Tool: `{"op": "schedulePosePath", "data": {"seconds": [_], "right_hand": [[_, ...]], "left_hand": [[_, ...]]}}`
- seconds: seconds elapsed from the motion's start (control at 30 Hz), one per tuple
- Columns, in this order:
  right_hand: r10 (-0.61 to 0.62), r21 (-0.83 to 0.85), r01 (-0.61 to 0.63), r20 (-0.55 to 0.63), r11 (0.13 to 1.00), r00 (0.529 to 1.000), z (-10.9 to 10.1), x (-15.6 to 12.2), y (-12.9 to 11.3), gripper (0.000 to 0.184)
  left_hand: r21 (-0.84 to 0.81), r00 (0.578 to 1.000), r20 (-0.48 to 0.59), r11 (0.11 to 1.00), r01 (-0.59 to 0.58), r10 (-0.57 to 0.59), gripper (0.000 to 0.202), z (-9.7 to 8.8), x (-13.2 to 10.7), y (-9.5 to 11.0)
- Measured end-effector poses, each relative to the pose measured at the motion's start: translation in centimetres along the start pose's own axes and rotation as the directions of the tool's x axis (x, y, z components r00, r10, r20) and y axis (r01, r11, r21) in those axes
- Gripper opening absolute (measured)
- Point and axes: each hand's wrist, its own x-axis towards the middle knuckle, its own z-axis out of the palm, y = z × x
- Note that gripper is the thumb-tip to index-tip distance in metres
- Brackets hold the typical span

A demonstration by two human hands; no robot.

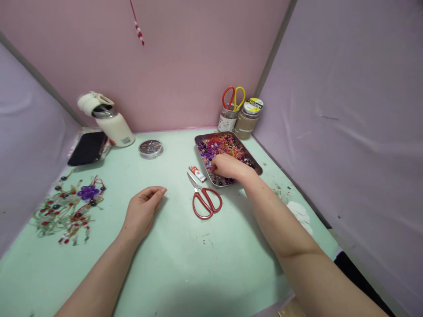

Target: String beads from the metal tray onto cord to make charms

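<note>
My right hand (228,166) reaches into a metal tray (258,168) filled with purple, black and clear beads (207,154) and tangled red and orange cords (228,143). Its fingers are bent down among the beads, and whatever they pinch is hidden. Over the table's left-centre rests my left hand (143,209), thumb and fingers pressed together; I cannot make out anything between them. Between the hands lie red-handled scissors (204,200), blades apart and pointing away. A small red and white tube (197,173) lies beside the tray.
Beaded cord pieces (71,207) with a purple bead flower (88,192) spread at left. Behind are a dark phone (87,149), a cream bottle (115,127) with its lid open, and a round clear case (150,149). Two jars (227,121) (247,123) stand behind the tray; white pads (299,215) lie right.
</note>
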Motion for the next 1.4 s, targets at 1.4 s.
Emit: {"op": "schedulePosePath", "data": {"seconds": [1.4], "right_hand": [[0.039, 0.938, 0.091, -0.110, 0.335, 0.993, 3.2, -0.5, -9.1, 0.014]], "left_hand": [[-0.019, 0.992, -0.057, 0.993, -0.113, 0.112, 0.032, -0.2, 0.1, -0.8]]}}
